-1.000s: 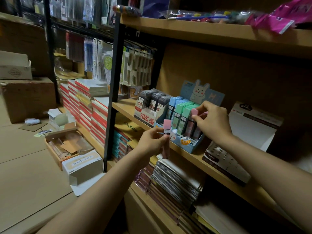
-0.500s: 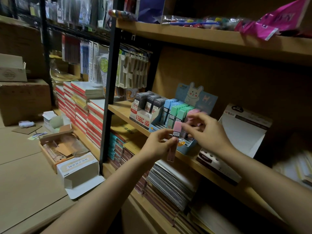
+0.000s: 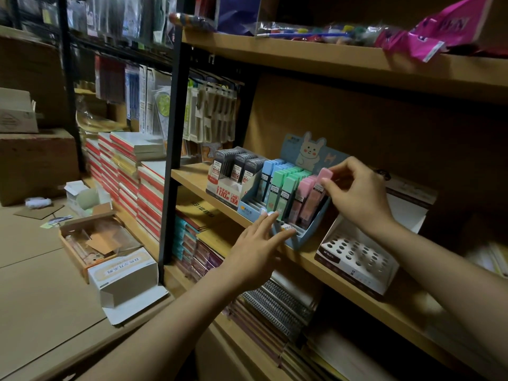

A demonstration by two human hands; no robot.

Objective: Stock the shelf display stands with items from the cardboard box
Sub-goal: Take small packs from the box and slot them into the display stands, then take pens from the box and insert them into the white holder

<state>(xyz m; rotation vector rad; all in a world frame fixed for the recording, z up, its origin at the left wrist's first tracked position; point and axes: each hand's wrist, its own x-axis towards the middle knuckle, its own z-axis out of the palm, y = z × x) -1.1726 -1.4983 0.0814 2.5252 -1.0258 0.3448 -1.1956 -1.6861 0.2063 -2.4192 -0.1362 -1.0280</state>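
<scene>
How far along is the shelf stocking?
Done: the blue bunny stand already holds rows of blue, green and pink cases, and the grey stand beside it looks full. In hand: the right hand pinches a pink case at the top of the pink row, while the left hand rests open against the stand's front. Left: the white stand with holes shows nothing in them.

Dim, murky light (blurred edges)
</scene>
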